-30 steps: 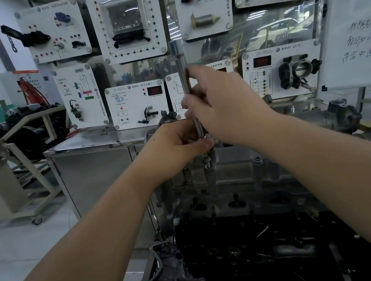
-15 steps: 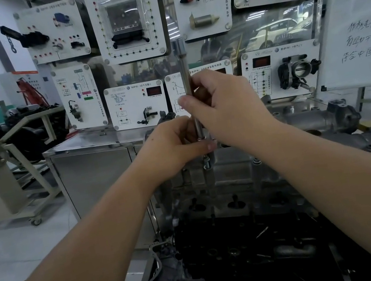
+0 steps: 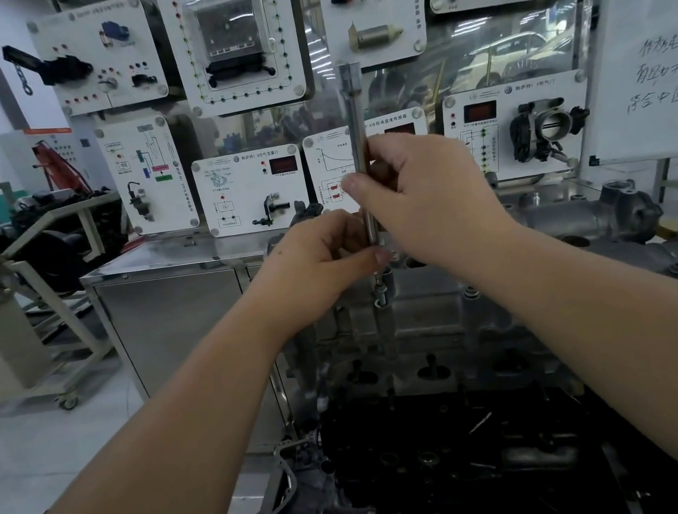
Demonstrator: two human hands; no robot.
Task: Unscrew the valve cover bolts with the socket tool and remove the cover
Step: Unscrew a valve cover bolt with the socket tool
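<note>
While the socket tool [image 3: 360, 149] stands upright at frame centre, pinched by the right hand [image 3: 422, 201] and steadied low by the left hand's [image 3: 320, 264] curled fingers, it should be kept square on the bolt [image 3: 380, 295].

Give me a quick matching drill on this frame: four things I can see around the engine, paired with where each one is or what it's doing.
Things:
1. long silver socket tool
2. left hand
3. right hand
4. black throttle body on the white panel

Places or states:
A. mounted at the far right of the lower row of panels
B. grips the shaft higher up, fingers curled round it
C. stands upright over the grey engine head
D. holds the shaft low down, near its bottom end

Pairs: 1-C, 2-D, 3-B, 4-A
</note>
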